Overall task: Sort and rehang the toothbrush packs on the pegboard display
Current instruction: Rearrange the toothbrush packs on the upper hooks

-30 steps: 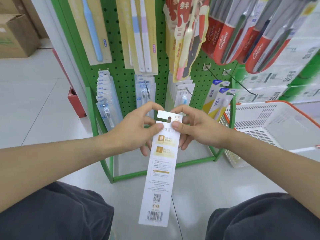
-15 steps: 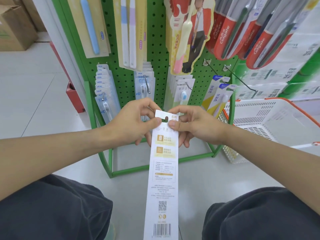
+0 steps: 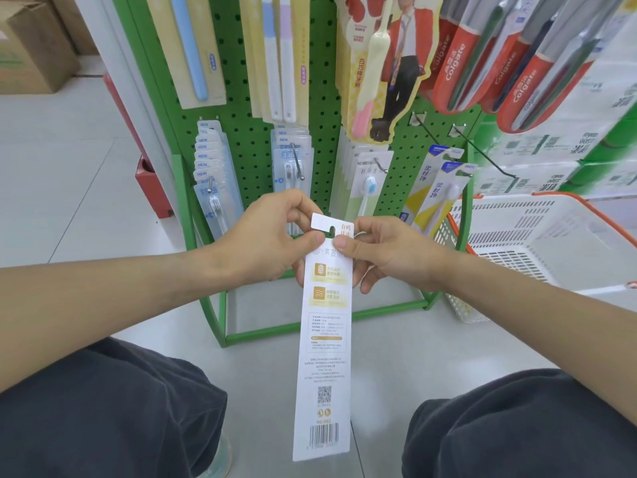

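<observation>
Pale floor tiles and a green pegboard display fill the far scene; hung toothbrush packs occupy its rows, and two bare hooks project from its right side above a white basket standing at far right. Nearer, one long white toothbrush pack hangs in front of the board, printed back toward the viewer, its long axis near vertical: hang tab at the far, upper end, barcode at the near, lower end between the person's knees. Left hand pinches the pack's upper left edge just below the tab, thumb on the printed face; right hand pinches the upper right edge likewise, the two thumbs almost touching. Both hands are thus equally near the tab. By judgement, rehanging turns on this relation: the slotted tab points up toward the board, with the hooks beyond and above it, so the pack need travel away from the viewer with its axis kept upright.
</observation>
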Available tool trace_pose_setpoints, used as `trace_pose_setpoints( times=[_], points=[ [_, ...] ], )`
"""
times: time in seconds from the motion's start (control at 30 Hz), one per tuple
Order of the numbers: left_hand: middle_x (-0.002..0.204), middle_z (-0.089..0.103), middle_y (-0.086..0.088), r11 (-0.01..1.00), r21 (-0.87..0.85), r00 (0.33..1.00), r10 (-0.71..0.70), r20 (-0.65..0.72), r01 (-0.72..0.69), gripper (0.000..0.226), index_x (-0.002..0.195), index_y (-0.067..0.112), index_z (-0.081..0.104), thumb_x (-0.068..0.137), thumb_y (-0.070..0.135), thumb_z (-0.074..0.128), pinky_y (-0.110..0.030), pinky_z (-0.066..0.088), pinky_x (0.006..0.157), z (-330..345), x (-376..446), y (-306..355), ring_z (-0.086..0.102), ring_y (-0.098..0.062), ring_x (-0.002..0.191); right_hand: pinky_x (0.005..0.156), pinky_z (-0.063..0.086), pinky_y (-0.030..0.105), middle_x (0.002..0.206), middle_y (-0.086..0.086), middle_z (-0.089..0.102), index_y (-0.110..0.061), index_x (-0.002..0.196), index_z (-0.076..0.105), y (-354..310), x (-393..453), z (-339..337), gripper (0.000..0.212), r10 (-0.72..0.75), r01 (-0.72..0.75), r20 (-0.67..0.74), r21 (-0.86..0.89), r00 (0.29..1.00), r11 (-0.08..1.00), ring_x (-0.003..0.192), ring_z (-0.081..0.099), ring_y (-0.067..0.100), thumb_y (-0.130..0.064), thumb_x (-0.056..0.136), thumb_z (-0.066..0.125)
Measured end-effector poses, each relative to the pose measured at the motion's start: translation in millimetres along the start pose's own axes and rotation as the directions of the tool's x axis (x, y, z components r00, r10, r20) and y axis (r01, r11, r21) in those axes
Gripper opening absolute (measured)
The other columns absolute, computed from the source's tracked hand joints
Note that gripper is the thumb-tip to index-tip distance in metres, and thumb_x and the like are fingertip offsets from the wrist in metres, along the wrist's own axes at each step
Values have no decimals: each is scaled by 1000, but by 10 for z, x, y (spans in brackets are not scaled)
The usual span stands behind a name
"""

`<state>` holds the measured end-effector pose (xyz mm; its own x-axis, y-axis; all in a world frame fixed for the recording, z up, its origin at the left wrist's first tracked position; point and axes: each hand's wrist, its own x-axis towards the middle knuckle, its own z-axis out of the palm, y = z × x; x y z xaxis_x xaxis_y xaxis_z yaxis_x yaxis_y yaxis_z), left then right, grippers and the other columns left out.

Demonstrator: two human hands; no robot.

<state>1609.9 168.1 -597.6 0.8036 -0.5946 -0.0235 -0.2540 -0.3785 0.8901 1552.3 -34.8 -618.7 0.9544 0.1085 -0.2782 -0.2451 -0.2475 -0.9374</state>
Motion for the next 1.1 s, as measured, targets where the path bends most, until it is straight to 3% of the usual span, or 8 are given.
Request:
trace_pose_setpoints(
  times=[0.1,0.17,0.27,0.4,0.53,0.8,1.1],
  points=[
    [98,70,-8,1000,-3,1000,9,-22,-9,12,103,7,55,96,5,65,-18,36,31,0,1,15,72,-35,56,57,60,31,81,7,74,7,121,61,16,1,-4,37,-2,2,-8,7,1000,1000,62,64,20,-24,100,62],
    [99,70,-9,1000,-10,1000,14,-24,-14,12,105,5,55,96,4,64,-17,36,32,-4,6,14,72,-35,56,60,60,31,90,15,75,0,121,64,-3,-15,-2,32,-19,19,-6,-13,1000,1000,69,64,25,-22,99,64],
    [100,69,-7,1000,-23,1000,4,-19,-5,12,104,10,54,97,6,63,-24,35,30,-8,22,-7,72,-35,56,62,61,30,107,26,71,-7,123,67,-30,-40,-10,28,-57,57,3,-64,998,996,80,64,31,-20,98,66],
    [99,68,-7,999,-31,1000,-14,-17,13,12,104,12,54,98,7,63,-25,34,31,-9,44,-41,72,-35,57,62,61,31,103,24,71,-4,122,67,-43,-45,-33,30,-48,47,-21,-40,999,998,78,63,31,-19,97,67],
    [99,68,-9,999,-49,999,-13,-31,11,11,102,11,54,98,6,62,-25,32,31,-4,38,-31,71,-36,56,68,64,37,108,22,73,-7,123,65,-41,-67,-4,35,-13,15,22,-84,1000,996,91,74,34,-17,91,75],
    [98,68,-15,993,-118,999,5,-52,-11,12,103,8,54,97,7,64,-24,33,31,-27,26,-3,70,-32,52,56,62,40,92,8,79,-7,123,61,-88,-79,151,35,-41,37,-57,-81,998,996,77,77,30,-32,98,65],
    [101,71,-17,977,-209,997,16,-80,-32,14,105,4,55,96,7,65,-25,34,30,-85,55,-36,70,-37,55,64,64,46,105,20,75,-5,126,56,-174,-138,40,52,-46,45,-12,-87,999,995,85,77,33,-10,81,83]
  ],
)
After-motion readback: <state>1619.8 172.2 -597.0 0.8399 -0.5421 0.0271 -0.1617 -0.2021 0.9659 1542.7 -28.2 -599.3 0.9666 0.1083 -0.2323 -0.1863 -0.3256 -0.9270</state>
